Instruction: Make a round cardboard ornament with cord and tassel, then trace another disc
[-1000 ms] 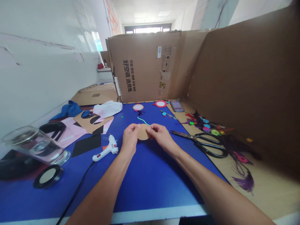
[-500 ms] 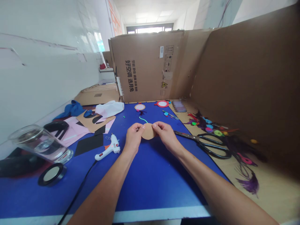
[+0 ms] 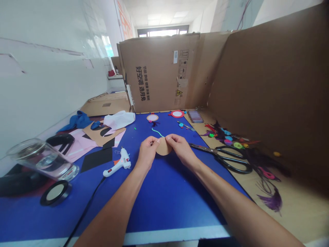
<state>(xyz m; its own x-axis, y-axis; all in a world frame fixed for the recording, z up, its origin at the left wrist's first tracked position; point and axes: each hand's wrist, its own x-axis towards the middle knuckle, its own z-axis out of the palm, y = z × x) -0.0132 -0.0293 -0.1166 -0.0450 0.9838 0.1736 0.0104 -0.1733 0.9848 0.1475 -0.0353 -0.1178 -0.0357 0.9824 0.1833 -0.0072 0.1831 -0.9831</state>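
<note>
Between both hands is a round brown cardboard disc (image 3: 163, 147), its flat face toward me. My left hand (image 3: 149, 151) pinches its left edge between thumb and fingers. At the upper right edge, my right hand (image 3: 181, 149) grips it the same way. A thin green cord (image 3: 157, 131) runs out behind the disc's top toward the back; how it joins the disc is hidden. Left of my left hand lies a white glue gun (image 3: 119, 163) on the blue table. Right of my right hand, black-handled scissors (image 3: 231, 158) lie with the blades pointing left.
A glass of water (image 3: 46, 159) and a tape roll (image 3: 55, 192) stand at left, near black card (image 3: 97, 159) and cardboard scraps (image 3: 102, 137). Cardboard walls (image 3: 159, 75) rise behind and to the right. Colourful buttons (image 3: 228, 140) and a purple tassel (image 3: 272, 200) lie at right.
The disc has tilted and sunk very slightly between my fingers, and more of the green cord shows. The whole view has shifted a little; both hands keep their hold.
</note>
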